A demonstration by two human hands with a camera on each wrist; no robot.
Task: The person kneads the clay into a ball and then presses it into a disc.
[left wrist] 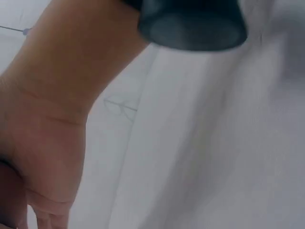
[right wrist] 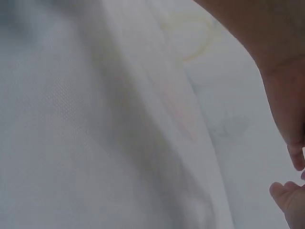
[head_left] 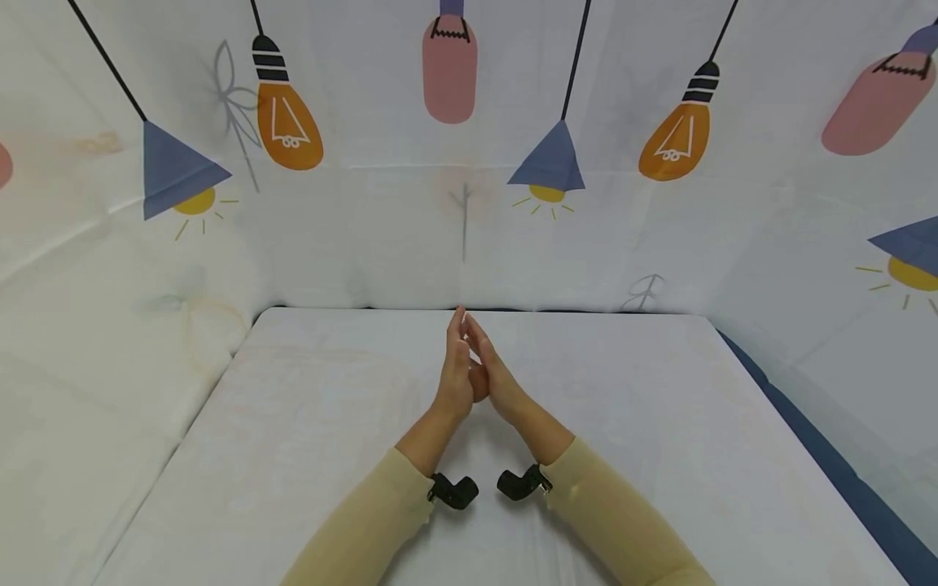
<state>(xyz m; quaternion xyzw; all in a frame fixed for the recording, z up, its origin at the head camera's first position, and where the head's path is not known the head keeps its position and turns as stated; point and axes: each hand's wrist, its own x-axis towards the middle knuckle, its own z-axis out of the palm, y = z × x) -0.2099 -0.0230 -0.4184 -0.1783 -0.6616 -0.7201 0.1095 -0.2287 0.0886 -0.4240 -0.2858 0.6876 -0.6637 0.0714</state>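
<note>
Above the middle of a white table, the left hand (head_left: 456, 374) and the right hand (head_left: 501, 378) lean together, fingers straight and pointing away, fingertips meeting near the table's far edge. Between the palms shows a small rounded skin-toned part, perhaps of a hand; which hand it belongs to I cannot tell. No object is seen in either hand. The left wrist view has the left hand's palm (left wrist: 45, 152) at its left side. At the right edge of the right wrist view is part of the right hand (right wrist: 288, 100), with fingertips of the other hand (right wrist: 288, 198) below it.
The white-covered table (head_left: 308, 407) lies below the hands. Behind it hangs a white cloth (head_left: 381, 236) printed with lamps and bulbs. A dark camera (head_left: 454, 491) sits at the left wrist, another (head_left: 522, 483) at the right. Blue material (head_left: 828, 464) runs along the table's right side.
</note>
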